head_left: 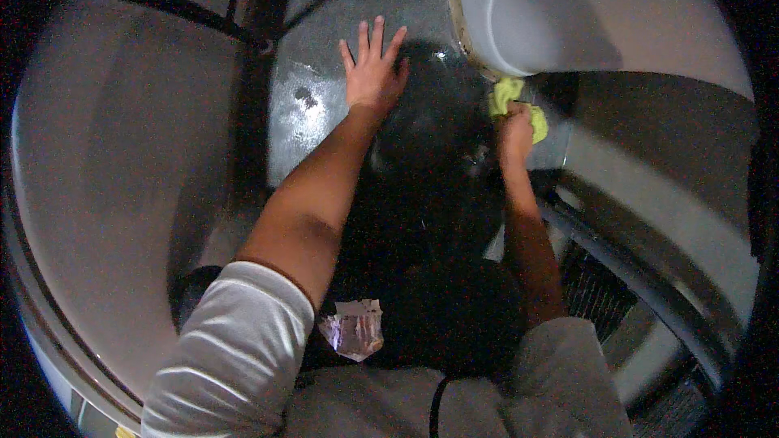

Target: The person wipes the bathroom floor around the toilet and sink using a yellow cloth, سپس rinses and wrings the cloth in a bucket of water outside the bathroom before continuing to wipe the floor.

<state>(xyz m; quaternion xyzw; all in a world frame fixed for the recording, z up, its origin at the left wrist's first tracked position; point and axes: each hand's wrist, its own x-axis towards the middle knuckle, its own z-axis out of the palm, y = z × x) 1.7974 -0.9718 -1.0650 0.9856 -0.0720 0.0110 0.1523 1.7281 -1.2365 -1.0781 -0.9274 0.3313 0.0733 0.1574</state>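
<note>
Though crumpled, vivid yellow-green cloth (506, 94) in right hand (515, 135)

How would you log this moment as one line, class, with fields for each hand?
left hand: spread on shiny grey surface | right hand: gripping yellow cloth | cloth: beside rounded white fixture

Yellow cloth (539, 124) — matt, rumpled; grey surface (312, 53) glossy; white fixture (527, 16) smooth — crinkled piece (357, 331) shiny, plastic-looking.
</note>
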